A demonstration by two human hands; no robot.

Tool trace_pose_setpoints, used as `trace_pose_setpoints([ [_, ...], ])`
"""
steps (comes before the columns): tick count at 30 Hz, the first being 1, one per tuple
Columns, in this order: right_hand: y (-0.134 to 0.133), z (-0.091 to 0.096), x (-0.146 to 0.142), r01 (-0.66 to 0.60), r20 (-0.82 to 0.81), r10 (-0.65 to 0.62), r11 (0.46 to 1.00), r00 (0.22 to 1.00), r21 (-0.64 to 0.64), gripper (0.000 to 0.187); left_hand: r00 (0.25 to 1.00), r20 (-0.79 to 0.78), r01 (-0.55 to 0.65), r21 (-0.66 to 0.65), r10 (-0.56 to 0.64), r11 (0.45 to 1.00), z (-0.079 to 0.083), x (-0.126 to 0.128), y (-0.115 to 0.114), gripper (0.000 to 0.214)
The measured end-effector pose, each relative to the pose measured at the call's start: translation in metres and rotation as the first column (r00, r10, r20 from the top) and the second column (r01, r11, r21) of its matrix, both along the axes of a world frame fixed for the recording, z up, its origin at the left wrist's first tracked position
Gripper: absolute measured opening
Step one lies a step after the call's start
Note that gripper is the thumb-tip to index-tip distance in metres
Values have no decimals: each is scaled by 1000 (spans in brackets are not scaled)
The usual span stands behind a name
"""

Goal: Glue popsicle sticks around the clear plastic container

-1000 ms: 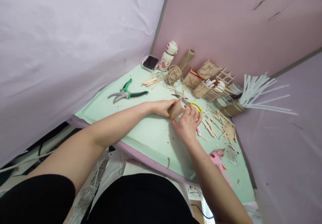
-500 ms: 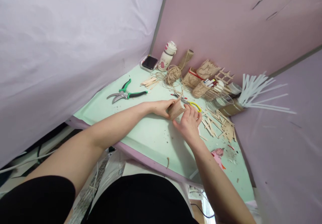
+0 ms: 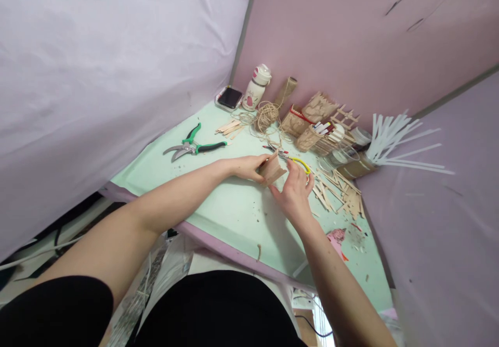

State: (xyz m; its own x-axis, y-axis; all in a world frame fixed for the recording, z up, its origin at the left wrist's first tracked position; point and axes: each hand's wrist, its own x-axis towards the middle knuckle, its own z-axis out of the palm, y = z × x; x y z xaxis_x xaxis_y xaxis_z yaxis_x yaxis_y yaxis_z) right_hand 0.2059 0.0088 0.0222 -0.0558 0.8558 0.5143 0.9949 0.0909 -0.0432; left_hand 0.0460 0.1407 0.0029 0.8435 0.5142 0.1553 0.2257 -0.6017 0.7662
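My left hand (image 3: 249, 168) is closed on the left side of a small holder made of flat wooden sticks (image 3: 272, 171), held tilted just above the table. Around the holder's right edge curves my right hand (image 3: 294, 188), thumb and fingers apart; whether its fingertips touch the wood I cannot tell. Behind the right fingers lie scissors with yellow handles (image 3: 302, 165), partly hidden. Loose wooden sticks (image 3: 331, 193) are scattered to the right of that hand. Farther left, pruning shears with green and black handles (image 3: 195, 145) lie with their blades apart.
Along the back stand a phone in a tray (image 3: 230, 98), a white bottle (image 3: 256, 88), a ball of twine (image 3: 267, 116), stick-built holders (image 3: 307, 138) with pens, and white glue sticks (image 3: 393, 139) in a container. A pink scrap (image 3: 336, 239) lies at right on the green tabletop (image 3: 230, 217).
The camera view has shifted very slightly. The right hand's fingers have moved a little about the holder's edge; the left hand keeps its hold.
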Motion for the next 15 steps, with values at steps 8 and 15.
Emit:
trace_pose_setpoints([
  [8, -6, 22, 10, -54, -106, 81, 969, 991, 241, 15, 981, 191, 1, -78, 14, 997, 9, -2, -3, 99],
  [15, -2, 22, 8, -40, -141, 78, 966, 987, 254, 15, 915, 404, 41, -144, 21, 989, 10, 10, -8, 88],
])
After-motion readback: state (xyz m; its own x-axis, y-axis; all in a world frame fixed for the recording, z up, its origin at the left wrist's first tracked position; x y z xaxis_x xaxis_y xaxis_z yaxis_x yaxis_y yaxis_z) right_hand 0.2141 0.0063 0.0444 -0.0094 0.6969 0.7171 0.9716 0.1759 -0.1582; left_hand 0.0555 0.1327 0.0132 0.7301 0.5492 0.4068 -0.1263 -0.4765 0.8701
